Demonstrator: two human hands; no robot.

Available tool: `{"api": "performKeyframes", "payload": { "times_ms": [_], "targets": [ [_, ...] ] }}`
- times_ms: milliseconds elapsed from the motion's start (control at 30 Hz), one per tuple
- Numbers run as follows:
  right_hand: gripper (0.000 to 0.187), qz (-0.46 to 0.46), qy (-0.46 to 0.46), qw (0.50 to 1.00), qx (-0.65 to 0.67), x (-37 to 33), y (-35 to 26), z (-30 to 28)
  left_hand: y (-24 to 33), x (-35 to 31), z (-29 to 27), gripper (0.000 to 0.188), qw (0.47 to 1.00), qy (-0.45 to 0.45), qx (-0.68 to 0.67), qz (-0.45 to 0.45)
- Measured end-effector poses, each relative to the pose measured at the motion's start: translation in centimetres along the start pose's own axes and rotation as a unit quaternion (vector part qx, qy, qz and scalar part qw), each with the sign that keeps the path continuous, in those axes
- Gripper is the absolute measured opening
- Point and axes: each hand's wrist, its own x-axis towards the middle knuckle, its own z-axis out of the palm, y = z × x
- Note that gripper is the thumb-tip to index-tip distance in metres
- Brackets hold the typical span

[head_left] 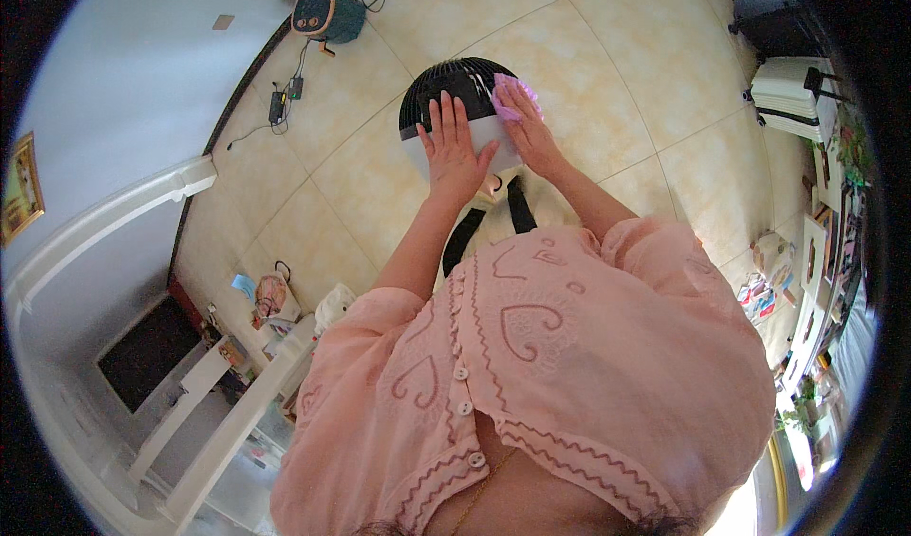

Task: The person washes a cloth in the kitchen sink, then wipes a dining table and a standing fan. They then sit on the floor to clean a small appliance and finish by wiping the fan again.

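A rounded appliance with a black ribbed grille point(419, 98) and a white body, which looks like a fan, stands on the floor in front of me. My left hand point(454, 157) lies flat on its top, the fingers stretched forward over the dark part. At the appliance's right side, my right hand point(531, 142) presses a pink-purple cloth point(501, 100) against the grille. Part of the cloth is hidden under the fingers. Black strap-like strips point(520, 206) show between my forearms, just below the appliance.
A dark green box-shaped device with copper trim point(327, 16) stands by the wall, with cables and black adapters point(277, 107) on the tiled floor point(617, 71). Black and white cases point(790, 95) and a cluttered shelf line the right. Cluttered furniture stands at lower left.
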Motion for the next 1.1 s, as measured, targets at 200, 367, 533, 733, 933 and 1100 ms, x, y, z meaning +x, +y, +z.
{"api": "performKeyframes", "payload": {
  "times_ms": [200,367,533,733,933,1100],
  "targets": [
    [0.044,0.21,0.038,0.966,0.144,0.8,6.0,2.2,-0.1,0.8,-0.1,0.087,1.0,0.011,0.0,-0.003],
    [0.042,0.19,-0.053,0.978,-0.062,0.6,10.7,2.4,0.0,0.9,0.0,0.083,1.0,0.009,-0.025,0.002],
    [0.038,0.385,0.146,0.555,0.723,2.7,2.3,-5.4,-2.1,2.0,-1.3,0.067,0.985,0.034,-0.166,-0.013],
    [0.04,0.36,0.068,0.47,0.803,2.4,-2.1,-7.6,-0.2,2.6,-5.2,0.009,0.789,0.092,-0.584,-0.167],
    [0.043,0.342,0.007,0.541,0.768,2.9,-4.1,-5.4,1.8,1.6,-6.7,0.029,0.782,0.088,-0.586,-0.191],
    [0.059,0.256,-0.129,0.766,0.575,2.8,-8.9,2.1,1.9,0.8,-4.5,0.048,0.738,0.102,-0.637,-0.199]
  ]
}}
